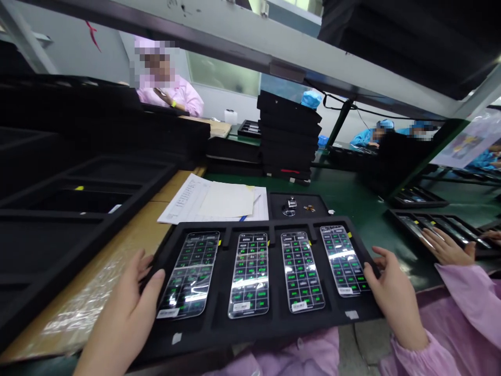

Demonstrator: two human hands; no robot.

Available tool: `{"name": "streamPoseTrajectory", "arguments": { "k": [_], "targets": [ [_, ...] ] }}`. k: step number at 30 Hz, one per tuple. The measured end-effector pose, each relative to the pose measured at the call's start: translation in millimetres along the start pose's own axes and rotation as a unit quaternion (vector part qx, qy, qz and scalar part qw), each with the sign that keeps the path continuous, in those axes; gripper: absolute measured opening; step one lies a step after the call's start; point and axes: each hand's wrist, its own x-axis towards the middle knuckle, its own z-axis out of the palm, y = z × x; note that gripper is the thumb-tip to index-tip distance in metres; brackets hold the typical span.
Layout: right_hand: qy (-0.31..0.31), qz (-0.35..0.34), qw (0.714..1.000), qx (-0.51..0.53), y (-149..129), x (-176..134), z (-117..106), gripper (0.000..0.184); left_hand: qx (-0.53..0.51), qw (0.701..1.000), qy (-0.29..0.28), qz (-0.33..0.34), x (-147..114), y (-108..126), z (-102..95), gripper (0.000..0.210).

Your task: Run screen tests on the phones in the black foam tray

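Between my hands is a black foam tray (274,334), tilted a little toward me. Several phones lie in its slots, their lit screens showing grids with green text: one phone (191,271) at the left, two phones in the middle, such as this phone (249,271), and one phone (344,261) at the right. My left hand (131,303) grips the tray's left edge, thumb on top. At the right edge, my right hand (393,295) holds it with the thumb over the rim. The fingers under the tray are hidden.
Behind the tray lie papers (180,206) with a pen and a small black tray (277,206) with small parts. Stacked black trays (289,141) stand farther back. Large black trays (78,230) fill the left. A co-worker's hand (448,248) rests near another phone tray (410,222) at right.
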Motion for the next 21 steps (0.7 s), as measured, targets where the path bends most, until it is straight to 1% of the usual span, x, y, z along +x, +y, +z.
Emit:
{"name": "streamPoseTrajectory", "arguments": {
  "k": [4,7,8,11,13,15,17,18,19,21],
  "targets": [
    [-0.027,0.001,1.0,0.006,13.0,6.2,2.7,0.047,0.045,0.999,-0.011,0.016,-7.7,9.9,8.1,0.092],
    [-0.012,-0.005,1.0,-0.018,22.7,9.5,9.5,0.039,0.074,0.996,-0.011,0.038,-13.6,14.9,14.3,0.096],
    [-0.016,-0.012,1.0,-0.021,25.3,9.8,11.7,0.036,0.088,0.995,-0.008,0.045,-14.9,15.2,15.8,0.097],
    [-0.061,-0.041,0.997,-0.027,31.2,9.7,19.0,0.028,0.103,0.993,-0.003,0.048,-15.7,12.0,17.6,0.099],
    [-0.09,-0.062,0.993,-0.038,34.2,9.7,25.0,0.026,0.102,0.994,-0.003,0.045,-13.6,8.1,16.4,0.097],
    [-0.089,-0.097,0.99,-0.042,39.3,9.7,31.9,0.03,0.098,0.995,-0.006,0.036,-10.0,5.7,13.6,0.093],
    [-0.067,-0.135,0.987,-0.054,50.2,9.7,39.4,0.039,0.08,0.996,-0.03,0.021,-5.3,6.8,10.0,0.089],
    [-0.058,-0.154,0.985,-0.062,58.9,10.4,43.9,0.044,0.066,0.997,-0.049,0.012,-2.4,8.5,8.4,0.087],
    [-0.062,-0.163,0.982,-0.074,70.0,12.1,49.4,0.049,0.053,0.996,-0.07,0.009,1.3,10.7,7.0,0.086],
    [-0.087,-0.171,0.979,-0.074,97.6,19.9,64.3,0.056,0.03,0.994,-0.108,0.011,10.7,15.4,5.1,0.083]
  ]
}}
